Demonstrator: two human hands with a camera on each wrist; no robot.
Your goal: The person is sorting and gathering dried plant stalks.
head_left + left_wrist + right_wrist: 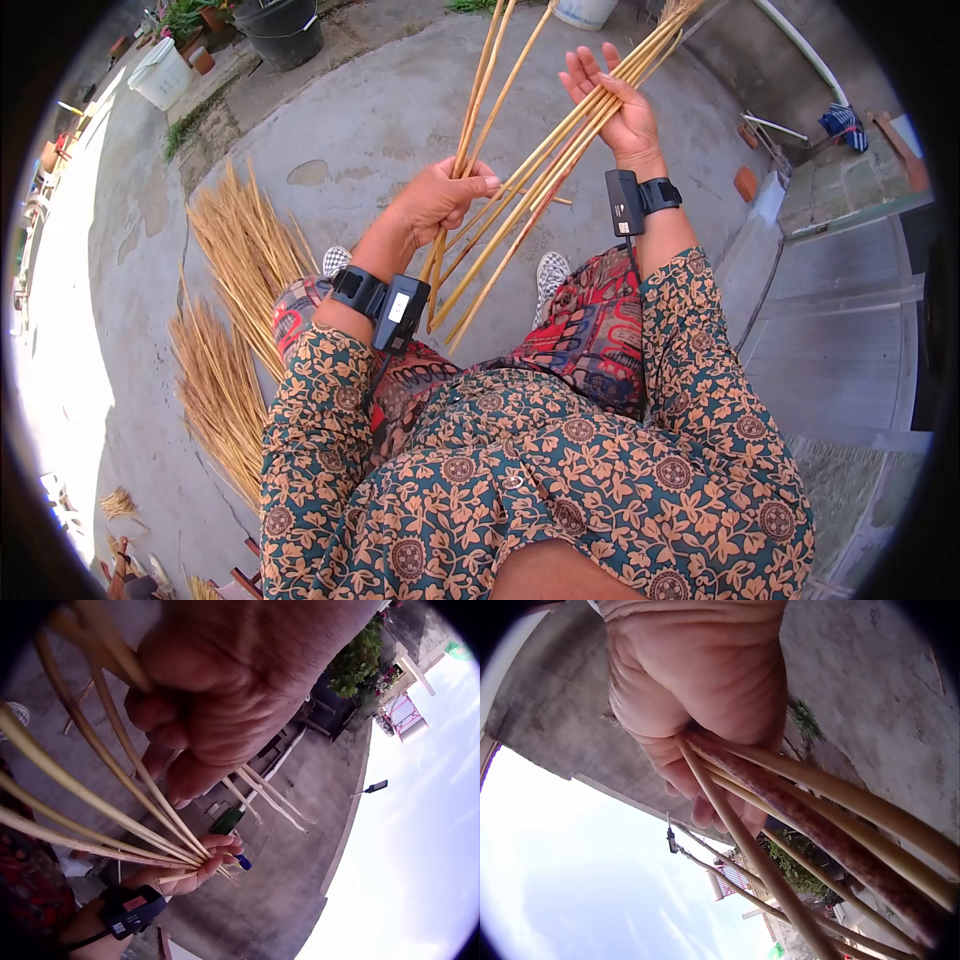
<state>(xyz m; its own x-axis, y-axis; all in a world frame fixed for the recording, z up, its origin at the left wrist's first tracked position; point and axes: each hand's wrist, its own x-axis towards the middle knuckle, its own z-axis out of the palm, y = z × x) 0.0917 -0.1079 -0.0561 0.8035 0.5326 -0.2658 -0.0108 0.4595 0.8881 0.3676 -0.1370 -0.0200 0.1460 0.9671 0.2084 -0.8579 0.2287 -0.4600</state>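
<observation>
My left hand grips a few thin dried stalks that point up and away, their lower ends by my lap. In the right hand, a larger bunch of yellowish stalks lies slantwise across the palm under the thumb, the other fingers held out fairly straight. One stalk in this bunch is mottled reddish brown in the right wrist view. The bunch's lower ends fan out close beside my left hand. From the left wrist, the left fingers look curled, and the right hand shows beyond them.
Two big heaps of dried stalks lie on the concrete floor to my left. A black bucket and a white bucket stand at the back left. A grey panelled structure is on the right.
</observation>
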